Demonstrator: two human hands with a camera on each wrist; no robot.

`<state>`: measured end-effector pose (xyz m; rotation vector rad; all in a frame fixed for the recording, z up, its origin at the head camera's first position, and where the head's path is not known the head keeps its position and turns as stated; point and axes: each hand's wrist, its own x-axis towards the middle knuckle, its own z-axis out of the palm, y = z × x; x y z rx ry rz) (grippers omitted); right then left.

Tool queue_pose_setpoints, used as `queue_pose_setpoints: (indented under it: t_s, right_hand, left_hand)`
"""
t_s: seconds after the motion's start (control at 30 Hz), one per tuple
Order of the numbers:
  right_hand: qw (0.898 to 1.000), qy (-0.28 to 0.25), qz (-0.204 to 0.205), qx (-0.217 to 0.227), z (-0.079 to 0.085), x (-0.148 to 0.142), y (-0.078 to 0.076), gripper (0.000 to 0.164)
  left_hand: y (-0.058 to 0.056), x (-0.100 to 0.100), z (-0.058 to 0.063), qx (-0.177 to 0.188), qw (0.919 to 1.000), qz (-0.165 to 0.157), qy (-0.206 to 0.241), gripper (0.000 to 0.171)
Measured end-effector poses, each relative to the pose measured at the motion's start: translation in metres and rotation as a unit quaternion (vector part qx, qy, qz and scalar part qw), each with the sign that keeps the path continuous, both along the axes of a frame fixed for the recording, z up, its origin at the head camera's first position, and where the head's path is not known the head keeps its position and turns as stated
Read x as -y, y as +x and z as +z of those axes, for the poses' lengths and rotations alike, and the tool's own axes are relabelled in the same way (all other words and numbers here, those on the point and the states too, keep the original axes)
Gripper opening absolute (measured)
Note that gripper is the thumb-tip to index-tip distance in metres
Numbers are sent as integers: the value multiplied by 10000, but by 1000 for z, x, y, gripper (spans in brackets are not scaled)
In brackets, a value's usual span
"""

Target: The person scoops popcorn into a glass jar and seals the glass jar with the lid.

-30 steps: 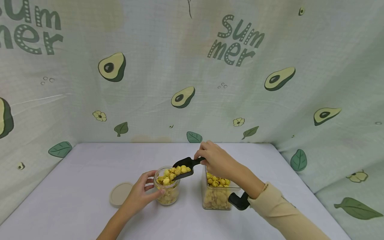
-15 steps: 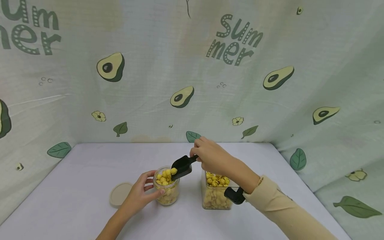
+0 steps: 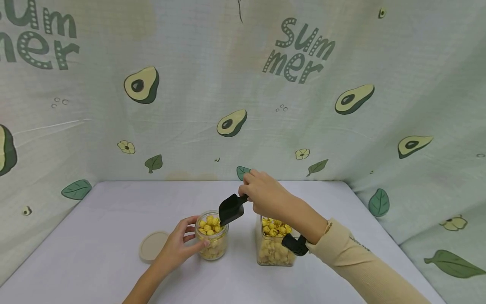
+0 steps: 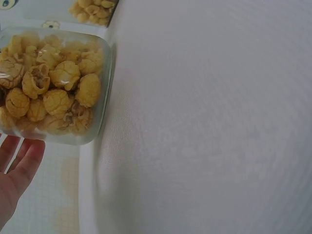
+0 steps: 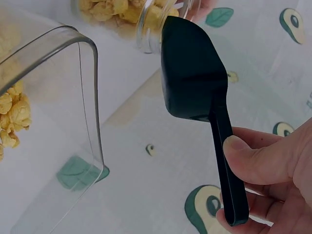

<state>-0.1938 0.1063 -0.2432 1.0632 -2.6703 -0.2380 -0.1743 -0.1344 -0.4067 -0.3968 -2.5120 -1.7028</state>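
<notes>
My left hand (image 3: 184,240) grips a clear round jar (image 3: 212,249) from its left side, thumb in front and fingers behind. Yellow popcorn (image 3: 209,226) fills the jar close to its rim. My right hand (image 3: 265,192) holds a black scoop (image 3: 230,210) by its handle. The scoop tilts down, its tip at the jar's right rim, and no popcorn shows in it. In the right wrist view, thumb and fingers pinch the scoop's handle (image 5: 228,180). The left wrist view shows the jar's popcorn (image 4: 53,92) up close, with fingertips (image 4: 30,158) against the glass.
A clear rectangular container (image 3: 275,253) of popcorn stands right of the jar, partly under the right forearm. A round beige lid (image 3: 152,247) lies left of the jar, behind the left wrist. A printed cloth (image 3: 182,84) hangs behind the white table (image 3: 125,219).
The popcorn on the scoop has slid into the jar. My right hand has moved slightly left and up, tipping the scoop steeper. The left hand and jar have stayed in place.
</notes>
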Motion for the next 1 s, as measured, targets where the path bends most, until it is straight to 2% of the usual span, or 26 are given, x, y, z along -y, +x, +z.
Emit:
queue_pose_setpoints:
  t_s: [0.17,0.43,0.73,1.0]
  right_hand:
    - [9997,68,53,-221,1,-1,0,18]
    - [9997,57,46,-252,1,-1,2,19]
    - [9999,-92,47,-131,-1,-5,3,17]
    - [9989,-473,-53,37,-5,-11,5,19]
  left_hand:
    - [0,0,0,-40,10000,-5,-20,67]
    - [0,-1,0,-67,10000,-9,-24,67]
    - [1,-1,0,1,10000,11,-24,67]
    - [1,0,1,84,10000,15,-3,68]
